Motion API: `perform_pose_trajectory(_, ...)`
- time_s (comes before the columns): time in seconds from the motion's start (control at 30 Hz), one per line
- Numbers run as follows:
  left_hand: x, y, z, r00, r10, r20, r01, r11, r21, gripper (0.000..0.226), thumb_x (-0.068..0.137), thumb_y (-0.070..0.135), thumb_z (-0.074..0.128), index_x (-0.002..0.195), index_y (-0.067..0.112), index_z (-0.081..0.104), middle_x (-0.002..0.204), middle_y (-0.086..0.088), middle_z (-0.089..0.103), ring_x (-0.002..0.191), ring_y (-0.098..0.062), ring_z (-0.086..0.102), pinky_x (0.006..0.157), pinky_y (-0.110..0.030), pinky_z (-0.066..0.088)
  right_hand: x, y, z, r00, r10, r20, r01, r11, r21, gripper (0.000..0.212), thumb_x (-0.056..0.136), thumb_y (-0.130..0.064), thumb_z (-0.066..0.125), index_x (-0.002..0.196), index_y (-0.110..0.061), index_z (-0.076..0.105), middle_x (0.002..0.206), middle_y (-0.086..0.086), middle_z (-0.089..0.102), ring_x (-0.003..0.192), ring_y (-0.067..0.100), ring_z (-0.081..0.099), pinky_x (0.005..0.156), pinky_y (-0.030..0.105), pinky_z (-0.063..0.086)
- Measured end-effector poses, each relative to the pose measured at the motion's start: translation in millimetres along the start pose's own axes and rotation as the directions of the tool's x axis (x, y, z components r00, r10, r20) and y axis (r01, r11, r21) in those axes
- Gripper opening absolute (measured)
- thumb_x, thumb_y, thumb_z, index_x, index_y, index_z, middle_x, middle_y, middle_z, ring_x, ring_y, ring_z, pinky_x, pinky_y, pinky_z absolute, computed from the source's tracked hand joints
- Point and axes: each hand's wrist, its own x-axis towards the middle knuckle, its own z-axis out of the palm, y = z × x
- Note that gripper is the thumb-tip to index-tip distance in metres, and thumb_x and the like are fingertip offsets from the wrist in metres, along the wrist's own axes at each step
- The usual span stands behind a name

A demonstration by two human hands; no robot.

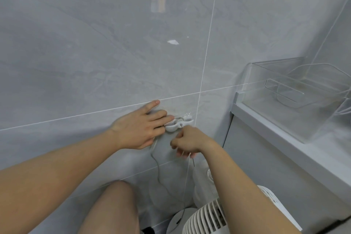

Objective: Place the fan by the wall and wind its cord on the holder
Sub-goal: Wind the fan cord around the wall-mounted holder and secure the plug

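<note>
A white fan (205,216) stands on the floor by the grey tiled wall (95,53), partly hidden by my right forearm. A small white cord holder (178,124) is stuck on the wall above it, with turns of thin white cord on it. My left hand (138,127) lies flat on the wall with straight fingers, its fingertips touching the holder's left end. My right hand (187,142), just below the holder, pinches the cord (187,175), which runs taut down toward the fan. Another loop of cord (158,173) hangs slack from under my left hand.
A grey ledge (284,138) runs along the right, bearing a clear plastic container (296,91). My bare knee (117,205) is at the bottom centre, close to the wall. A white chip (173,42) marks the wall tile.
</note>
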Motion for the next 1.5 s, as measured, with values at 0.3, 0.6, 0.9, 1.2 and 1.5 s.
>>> perform_pose_trajectory(0.3, 0, 2, -4, 0.999, 0.0, -0.041, -0.005, 0.993, -0.122, 0.033, 0.087, 0.042, 0.055, 0.104, 0.021, 0.074, 0.147, -0.003, 0.059, 0.134, -0.029, 0.049, 0.125, -0.052, 0.015, 24, -11, 34, 0.988, -0.122, 0.091, 0.106, 0.98, 0.167, 0.04, 0.105, -0.035, 0.054, 0.124, -0.001, 0.064, 0.106, 0.008, 0.061, 0.088, 0.022, 0.058, 0.061, 0.029, 0.051)
perform_pose_trajectory(0.6, -1, -2, -11, 0.998, 0.051, 0.023, -0.048, 0.992, -0.121, 0.049, 0.084, 0.047, 0.052, 0.122, 0.018, 0.065, 0.155, -0.004, 0.049, 0.14, -0.032, 0.044, 0.123, -0.055, 0.017, 21, 11, 16, 0.987, 0.099, 0.129, -0.077, 0.983, -0.164, 0.045, 0.105, -0.033, 0.045, 0.116, 0.001, 0.073, 0.097, 0.008, 0.074, 0.08, 0.026, 0.062, 0.062, 0.029, 0.051)
perform_pose_trajectory(0.9, -3, -4, -7, 0.995, 0.066, 0.077, -0.056, 0.99, -0.128, 0.079, 0.086, 0.053, 0.05, 0.159, 0.027, 0.033, 0.165, 0.0, 0.037, 0.152, -0.031, 0.034, 0.126, -0.055, 0.006, 39, 19, 20, 0.989, 0.15, 0.011, -0.145, 0.973, -0.177, 0.044, 0.097, -0.051, 0.058, 0.097, -0.009, 0.071, 0.1, 0.013, 0.078, 0.075, 0.025, 0.065, 0.078, 0.036, 0.055)
perform_pose_trajectory(1.2, -1, -4, -6, 0.991, 0.059, 0.121, -0.043, 0.991, -0.128, 0.084, 0.085, 0.058, 0.047, 0.16, 0.025, 0.03, 0.167, 0.0, 0.032, 0.156, -0.03, 0.025, 0.127, -0.053, 0.0, 45, 9, 30, 0.988, 0.126, 0.085, -0.109, 0.978, -0.179, 0.04, 0.098, -0.051, 0.059, 0.094, -0.011, 0.06, 0.075, 0.008, 0.059, 0.059, 0.025, 0.054, 0.06, 0.03, 0.046)
perform_pose_trajectory(1.5, -1, -6, -5, 0.992, 0.066, 0.111, -0.052, 0.99, -0.128, 0.083, 0.085, 0.057, 0.048, 0.16, 0.024, 0.032, 0.167, -0.001, 0.032, 0.155, -0.03, 0.028, 0.126, -0.053, 0.001, 41, 8, 27, 0.985, 0.151, 0.088, -0.131, 0.97, -0.203, 0.04, 0.099, -0.049, 0.06, 0.099, -0.009, 0.057, 0.077, 0.007, 0.055, 0.061, 0.021, 0.051, 0.056, 0.029, 0.044)
